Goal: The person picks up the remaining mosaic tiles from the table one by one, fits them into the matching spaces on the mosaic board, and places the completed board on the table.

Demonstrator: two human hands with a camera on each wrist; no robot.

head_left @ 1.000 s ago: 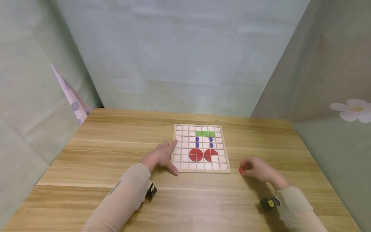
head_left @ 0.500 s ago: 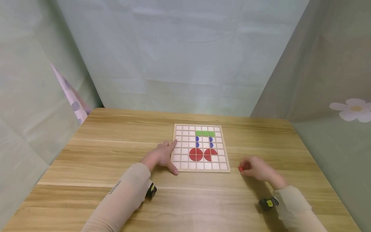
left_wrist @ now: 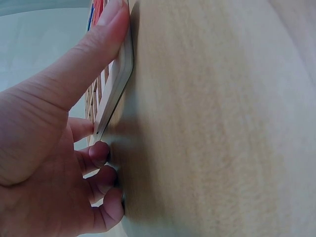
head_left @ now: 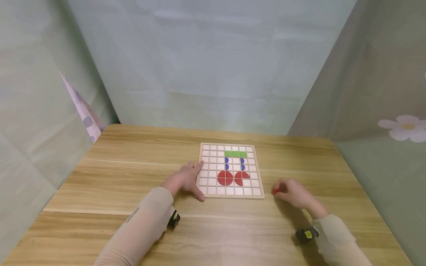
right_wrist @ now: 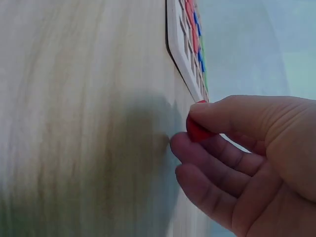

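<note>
A square wooden grid board (head_left: pixel 212 190) lies on the table. It bears green square tiles (head_left: pixel 236 154) in a row, blue half-round tiles (head_left: pixel 242 161) in two columns, a full red disc (head_left: pixel 221 174) of quarter tiles, and a second red shape (head_left: pixel 238 174) with three quarters filled. My left hand (head_left: pixel 188 180) spreads its thumb and index finger along the board's near left corner; its other fingers (left_wrist: pixel 101 182) bend down by the table. To the right of the board, my right hand (head_left: pixel 295 193) pinches a red quarter-circle tile (right_wrist: pixel 196 130) between thumb and fingers, partly covered by them.
The wooden table (head_left: pixel 139 144) meets a pale curtain (head_left: pixel 206 66) at its back edge. More cloth hangs at both sides, with a printed flower (head_left: pixel 406 127) on the right. A small black camera (head_left: pixel 307 235) sits on the right wrist.
My right hand has shifted slightly left toward the board, turning the red tile so less of it shows. The left hand and the board hold still.
</note>
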